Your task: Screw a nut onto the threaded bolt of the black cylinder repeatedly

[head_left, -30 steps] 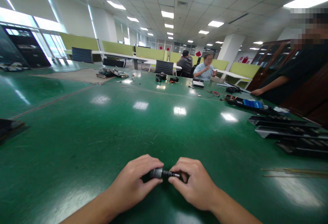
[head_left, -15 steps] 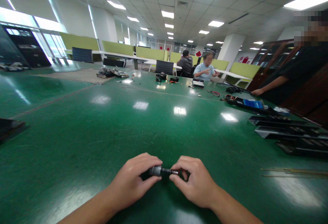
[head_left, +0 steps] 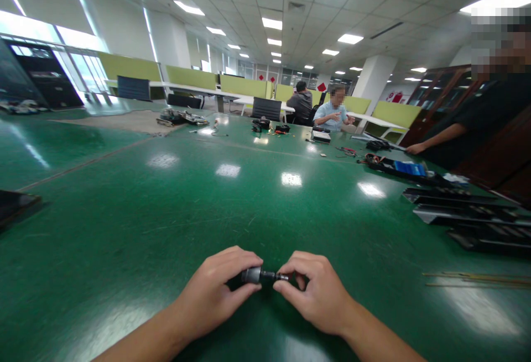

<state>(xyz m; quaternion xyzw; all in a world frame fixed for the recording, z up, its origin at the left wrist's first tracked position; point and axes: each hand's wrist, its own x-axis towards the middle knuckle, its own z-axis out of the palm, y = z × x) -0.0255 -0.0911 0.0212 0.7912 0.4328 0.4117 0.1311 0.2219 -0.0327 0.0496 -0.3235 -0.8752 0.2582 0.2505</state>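
Cylinder part (head_left: 251, 275) barely budges since a moment ago: my left hand (head_left: 211, 293) grips its body, right hand (head_left: 317, 291) fingertips pinching its thin end.

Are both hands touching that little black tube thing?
Touching. The head view shows the left hand wrapped around the thick end of the small black cylinder, and the right hand pinching its thin end with its fingertips.

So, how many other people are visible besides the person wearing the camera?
3. One in a light blue shirt sits at the table's far end, one in grey sits behind, back turned, and one in black leans at right. Others may be hidden.
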